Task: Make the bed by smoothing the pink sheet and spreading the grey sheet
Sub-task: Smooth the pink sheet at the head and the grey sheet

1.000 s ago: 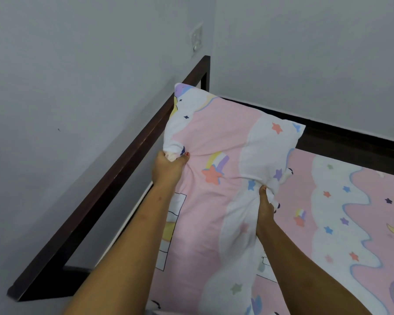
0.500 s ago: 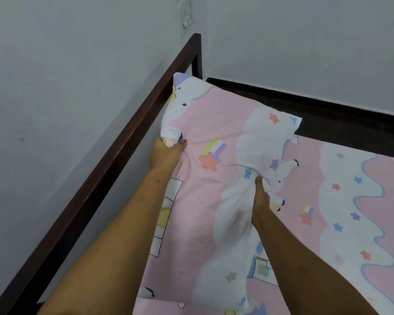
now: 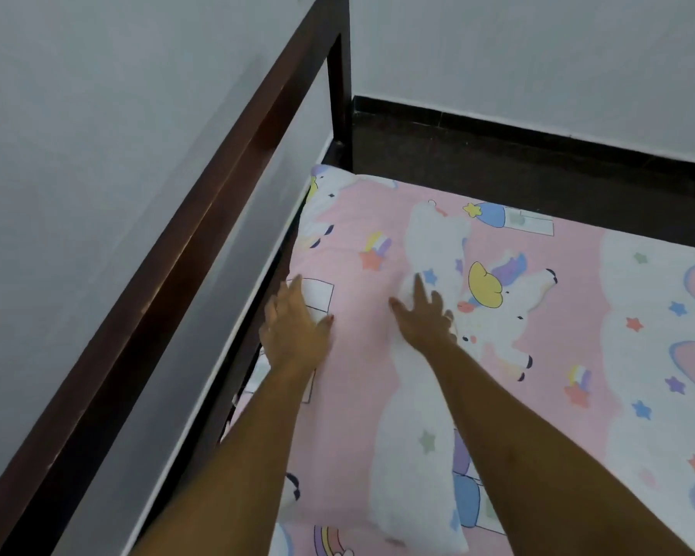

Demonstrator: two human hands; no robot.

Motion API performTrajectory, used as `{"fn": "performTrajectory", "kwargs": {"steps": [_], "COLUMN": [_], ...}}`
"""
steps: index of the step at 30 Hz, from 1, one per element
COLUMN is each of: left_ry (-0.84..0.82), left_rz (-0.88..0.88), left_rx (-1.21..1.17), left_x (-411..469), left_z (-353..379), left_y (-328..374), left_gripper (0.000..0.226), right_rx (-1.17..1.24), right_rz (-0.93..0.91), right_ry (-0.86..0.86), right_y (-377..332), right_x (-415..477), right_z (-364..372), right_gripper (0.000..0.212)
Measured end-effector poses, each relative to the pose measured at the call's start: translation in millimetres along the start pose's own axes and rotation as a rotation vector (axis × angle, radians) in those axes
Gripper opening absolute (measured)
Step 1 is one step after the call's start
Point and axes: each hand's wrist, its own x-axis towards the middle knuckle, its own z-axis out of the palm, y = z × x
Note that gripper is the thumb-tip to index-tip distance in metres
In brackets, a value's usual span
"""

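Beside the dark bed frame (image 3: pixel 201 218), pressing left hand (image 3: pixel 295 335) and right hand (image 3: pixel 426 319) flat on the unicorn-print pillow (image 3: pixel 362 387) atop the pink sheet (image 3: pixel 578 250), fingers (image 3: pixel 419 288) spread, gripping nothing.

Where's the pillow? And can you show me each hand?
pillow (image 3: pixel 354 395), head view, on its pink middle between the two arms.
left hand (image 3: pixel 293 329), head view, on the back of the hand.
right hand (image 3: pixel 428 321), head view, on the back of the hand.

Left hand (image 3: pixel 293 331), right hand (image 3: pixel 426 315) blurred; pink sheet (image 3: pixel 578 315) cut off right.
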Motion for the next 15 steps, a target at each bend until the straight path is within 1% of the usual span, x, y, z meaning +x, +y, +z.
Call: {"fn": "performTrajectory", "kwargs": {"steps": [1, 3, 6, 11, 15], "left_ry": [-0.063, -0.157, -0.195, -0.240, -0.246], "left_rz": [0.003, 0.020, 0.002, -0.036, -0.034], "left_rx": [0.026, 0.061, 0.122, 0.149, 0.163], "left_x": [-1, -2, 1, 23, 37], "left_z": [13, 36, 54, 72, 93], "left_y": [-12, -35, -54, -58, -60], "left_gripper": [0.082, 0.079, 0.073, 0.073, 0.072], "right_rx": [-0.055, -0.164, -0.294, -0.299, -0.313], "right_rz": [-0.020, -0.036, -0.021, -0.008, -0.058], "right_ry": [-0.066, -0.134, -0.129, -0.178, -0.236], "right_y": [-2, -3, 3, 1, 10], "right_x": [1, 3, 9, 37, 74], "right_z": [14, 41, 73, 82, 83], "right_gripper": [0.070, 0.073, 0.079, 0.086, 0.092]}}
